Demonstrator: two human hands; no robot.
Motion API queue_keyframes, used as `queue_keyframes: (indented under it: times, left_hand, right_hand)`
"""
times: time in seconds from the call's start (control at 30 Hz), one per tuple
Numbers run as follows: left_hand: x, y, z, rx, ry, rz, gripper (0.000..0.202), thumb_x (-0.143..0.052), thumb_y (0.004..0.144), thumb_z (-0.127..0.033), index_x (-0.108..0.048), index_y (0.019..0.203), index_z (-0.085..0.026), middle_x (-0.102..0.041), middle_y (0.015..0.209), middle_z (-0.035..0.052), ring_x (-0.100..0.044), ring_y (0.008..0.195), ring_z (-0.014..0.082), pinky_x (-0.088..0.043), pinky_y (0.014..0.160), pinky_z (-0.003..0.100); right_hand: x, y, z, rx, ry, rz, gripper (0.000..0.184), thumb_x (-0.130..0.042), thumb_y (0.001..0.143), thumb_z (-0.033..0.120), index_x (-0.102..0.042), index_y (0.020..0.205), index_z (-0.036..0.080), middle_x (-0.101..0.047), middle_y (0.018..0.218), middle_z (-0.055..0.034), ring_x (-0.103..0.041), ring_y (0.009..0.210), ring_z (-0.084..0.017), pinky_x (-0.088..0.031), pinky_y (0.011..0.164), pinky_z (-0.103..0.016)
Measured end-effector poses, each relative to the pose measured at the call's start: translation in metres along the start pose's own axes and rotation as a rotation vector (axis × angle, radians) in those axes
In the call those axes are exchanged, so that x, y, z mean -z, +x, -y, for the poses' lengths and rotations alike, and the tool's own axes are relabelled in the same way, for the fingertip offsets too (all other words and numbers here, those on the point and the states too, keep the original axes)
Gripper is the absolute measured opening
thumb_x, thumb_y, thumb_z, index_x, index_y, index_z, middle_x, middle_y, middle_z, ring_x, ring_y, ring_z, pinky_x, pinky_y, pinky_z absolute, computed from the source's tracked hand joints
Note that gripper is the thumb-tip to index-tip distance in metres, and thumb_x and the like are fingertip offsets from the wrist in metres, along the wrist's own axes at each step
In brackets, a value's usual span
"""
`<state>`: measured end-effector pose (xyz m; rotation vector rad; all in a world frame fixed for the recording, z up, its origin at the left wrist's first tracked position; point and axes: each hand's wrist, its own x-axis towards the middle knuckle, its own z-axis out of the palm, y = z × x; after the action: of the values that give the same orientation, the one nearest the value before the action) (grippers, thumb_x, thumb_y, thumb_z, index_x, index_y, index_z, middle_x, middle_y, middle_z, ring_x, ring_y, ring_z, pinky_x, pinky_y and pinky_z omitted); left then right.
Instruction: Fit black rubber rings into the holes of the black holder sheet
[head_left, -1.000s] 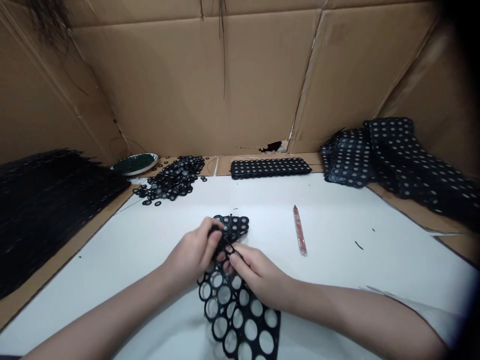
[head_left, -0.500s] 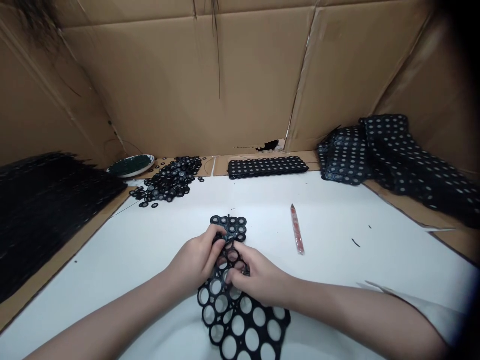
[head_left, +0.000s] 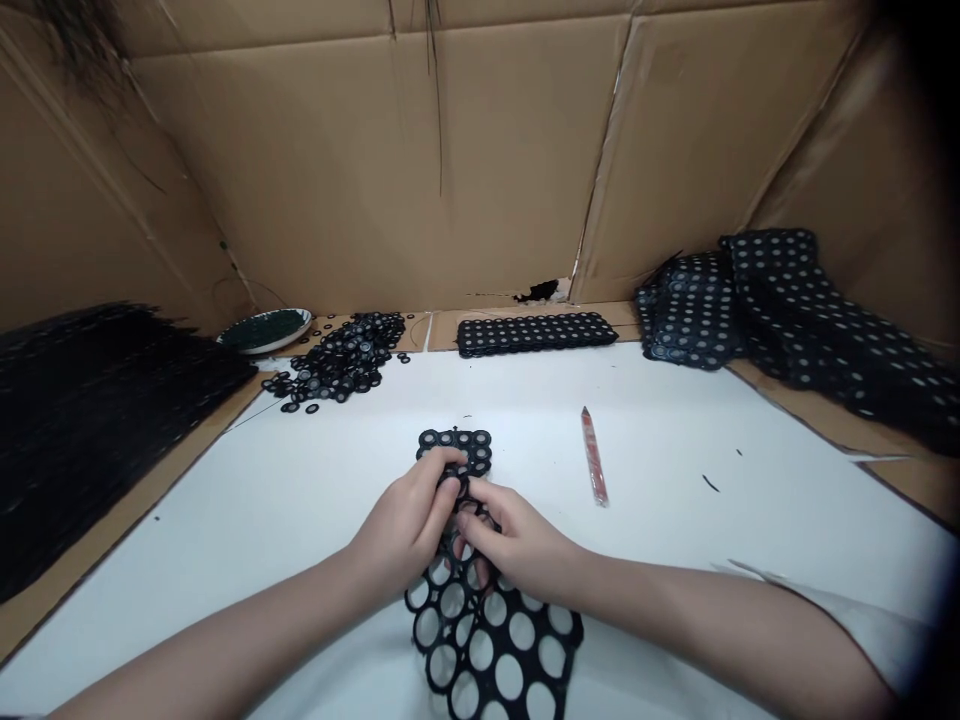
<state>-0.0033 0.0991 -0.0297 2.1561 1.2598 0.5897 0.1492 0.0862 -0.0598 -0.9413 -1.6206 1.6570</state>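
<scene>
A black sheet with round holes [head_left: 491, 650] lies on the white tabletop, its wide end toward me and its narrow part bunched between my hands. Smaller rings with light centres make up its far end [head_left: 477, 450]. My left hand [head_left: 420, 510] pinches the narrow part from the left, forefinger laid over the small-ring end. From the right, my right hand [head_left: 514, 535] grips the sheet just below, thumb and fingers closed around it. Fingers cover the spot where the small rings meet the large holes, so how they join is hidden.
A red-wrapped pointed tool [head_left: 594, 458] lies right of my hands. Loose black rings [head_left: 349, 350] are heaped at back left, near a dish of dark green bits [head_left: 264, 330]. A folded ring strip [head_left: 536, 334], more ring mesh [head_left: 694, 310] and a black pile [head_left: 97, 420] border the cardboard walls.
My left hand has slid slightly, its forefinger now reaching further right over the small rings. My right thumb has moved up closer to the left fingers, and the sheet has shifted a little.
</scene>
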Motion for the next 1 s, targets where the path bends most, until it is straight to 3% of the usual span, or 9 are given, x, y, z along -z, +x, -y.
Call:
queue_keyframes:
  times: [0.1, 0.17, 0.33, 0.43, 0.63, 0.73, 0.83, 0.93, 1.0]
  left_hand:
    - [0.001, -0.001, -0.002, 0.023, -0.068, 0.108, 0.029, -0.032, 0.086, -0.035, -0.038, 0.110, -0.019, -0.059, 0.077, 0.0030, -0.056, 0.071, 0.0177, -0.042, 0.065, 0.029]
    - [0.005, 0.002, -0.002, 0.048, -0.162, 0.112, 0.026, -0.034, 0.085, -0.037, -0.042, 0.103, -0.020, -0.057, 0.073, 0.0012, -0.055, 0.067, 0.0165, -0.042, 0.063, 0.028]
    - [0.014, 0.012, 0.003, 0.139, -0.367, -0.121, 0.028, -0.035, 0.084, -0.043, -0.048, 0.083, -0.018, -0.046, 0.062, -0.0028, -0.044, 0.057, 0.0112, -0.036, 0.053, 0.022]
    - [0.013, 0.013, 0.004, 0.206, -0.506, -0.182, 0.030, -0.038, 0.082, -0.046, -0.048, 0.082, -0.018, -0.038, 0.055, -0.0054, -0.034, 0.048, 0.0082, -0.029, 0.045, 0.019]
    - [0.009, 0.010, 0.005, 0.225, -0.670, -0.244, 0.031, -0.042, 0.081, -0.047, -0.049, 0.080, -0.017, -0.034, 0.054, -0.0054, -0.033, 0.049, 0.0072, -0.026, 0.044, 0.017]
    - [0.019, 0.015, 0.011, 0.214, -0.764, -0.412, 0.031, -0.037, 0.082, -0.048, -0.047, 0.082, -0.018, -0.029, 0.052, -0.0064, -0.026, 0.044, 0.0065, -0.022, 0.041, 0.018]
    - [0.027, 0.018, 0.015, 0.189, -0.665, -0.551, 0.030, -0.034, 0.084, -0.045, -0.046, 0.081, -0.019, -0.029, 0.053, -0.0061, -0.026, 0.044, 0.0069, -0.022, 0.041, 0.019]
    - [0.025, 0.014, 0.010, 0.136, -0.348, -0.382, 0.024, -0.038, 0.084, -0.040, -0.049, 0.081, -0.019, -0.039, 0.058, -0.0043, -0.036, 0.051, 0.0080, -0.029, 0.047, 0.020]
    - [0.020, 0.010, 0.002, 0.088, -0.172, -0.275, 0.021, -0.039, 0.085, -0.037, -0.050, 0.084, -0.020, -0.044, 0.061, -0.0042, -0.040, 0.055, 0.0092, -0.032, 0.053, 0.021]
  right_hand:
    - [0.000, -0.001, 0.000, 0.018, 0.000, 0.006, 0.013, -0.038, 0.086, 0.029, -0.043, 0.082, 0.018, -0.051, 0.071, 0.0015, -0.049, 0.046, -0.006, -0.040, 0.043, -0.019]
    - [0.000, 0.000, 0.000, 0.019, 0.004, 0.008, 0.013, -0.038, 0.086, 0.031, -0.043, 0.084, 0.019, -0.050, 0.071, 0.0015, -0.049, 0.046, -0.006, -0.039, 0.043, -0.019]
    - [-0.002, 0.004, 0.004, 0.029, 0.092, -0.043, 0.015, -0.040, 0.086, 0.034, -0.043, 0.090, 0.020, -0.047, 0.074, 0.0016, -0.046, 0.052, -0.007, -0.040, 0.046, -0.019]
    - [-0.003, 0.006, 0.005, 0.028, 0.114, -0.071, 0.013, -0.038, 0.086, 0.033, -0.040, 0.085, 0.020, -0.048, 0.078, 0.0007, -0.048, 0.055, -0.007, -0.043, 0.048, -0.019]
    - [-0.004, 0.007, -0.004, -0.021, 0.104, -0.080, 0.010, -0.034, 0.086, 0.030, -0.038, 0.086, 0.022, -0.048, 0.082, 0.0000, -0.047, 0.053, -0.007, -0.038, 0.037, -0.016]
    - [-0.004, 0.003, -0.007, -0.044, 0.063, -0.114, 0.007, -0.034, 0.085, 0.024, -0.039, 0.083, 0.020, -0.049, 0.076, 0.0006, -0.048, 0.053, -0.007, -0.039, 0.041, -0.017]
    - [-0.003, -0.001, -0.006, -0.024, 0.050, -0.133, 0.007, -0.035, 0.084, 0.020, -0.041, 0.081, 0.019, -0.049, 0.077, 0.0004, -0.049, 0.055, -0.007, -0.041, 0.049, -0.020]
    - [-0.002, -0.003, -0.001, 0.004, 0.110, -0.105, 0.004, -0.040, 0.084, 0.023, -0.041, 0.083, 0.019, -0.049, 0.078, 0.0012, -0.050, 0.057, -0.007, -0.039, 0.047, -0.018]
    - [-0.002, -0.003, 0.002, 0.001, 0.119, -0.110, 0.012, -0.043, 0.083, 0.030, -0.041, 0.080, 0.019, -0.046, 0.071, 0.0024, -0.049, 0.054, -0.007, -0.039, 0.045, -0.018]
